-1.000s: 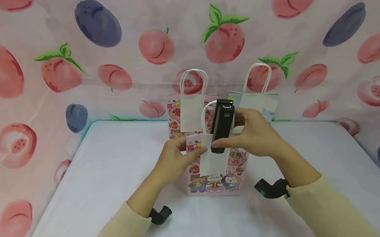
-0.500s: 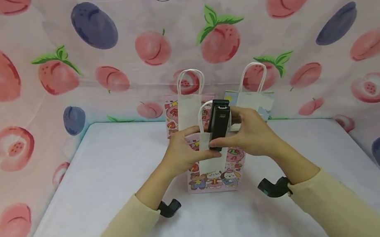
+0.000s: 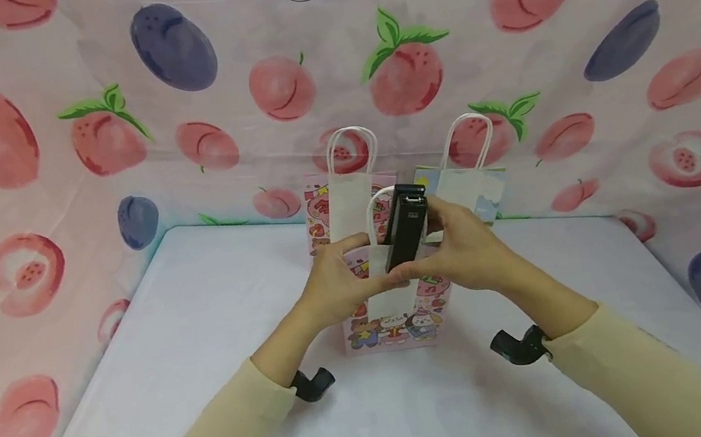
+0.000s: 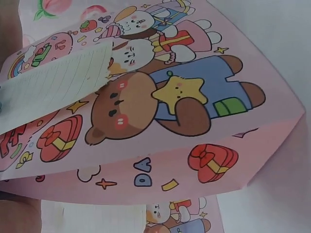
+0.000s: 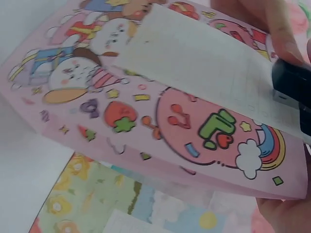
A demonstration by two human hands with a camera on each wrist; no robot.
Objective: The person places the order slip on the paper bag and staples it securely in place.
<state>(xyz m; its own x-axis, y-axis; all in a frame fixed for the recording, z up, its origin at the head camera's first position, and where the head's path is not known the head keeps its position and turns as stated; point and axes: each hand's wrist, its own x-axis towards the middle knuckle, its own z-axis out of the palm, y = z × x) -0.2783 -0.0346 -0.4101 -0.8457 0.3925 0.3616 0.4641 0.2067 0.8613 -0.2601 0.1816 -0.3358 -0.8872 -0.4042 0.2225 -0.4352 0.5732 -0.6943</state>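
Observation:
A black stapler (image 3: 405, 221) stands tilted at the top edge of a pink paper gift bag (image 3: 438, 308) with cartoon animals, in the head view. My right hand (image 3: 469, 245) grips the stapler, thumb in front. With thumb in front and fingers behind, my left hand (image 3: 333, 279) pinches the bag's top edge and a lined white paper slip (image 3: 393, 304) lying on its front. The right wrist view catches the stapler's end (image 5: 294, 82) over the slip (image 5: 194, 63). Printed bear and slip (image 4: 58, 82) fill the left wrist view. Whether the stapler's jaws are closed cannot be seen.
Behind stand another pink gift bag (image 3: 316, 212) and a blue and yellow one (image 3: 490, 203), both with white handles and paper on the front. Everything rests on a white table (image 3: 213, 311), backed by a fruit-print cloth (image 3: 324, 22).
My left hand has shifted right along the bag's top, its thumb now across the slip near the stapler. My right thumb has moved slightly lower on the stapler.

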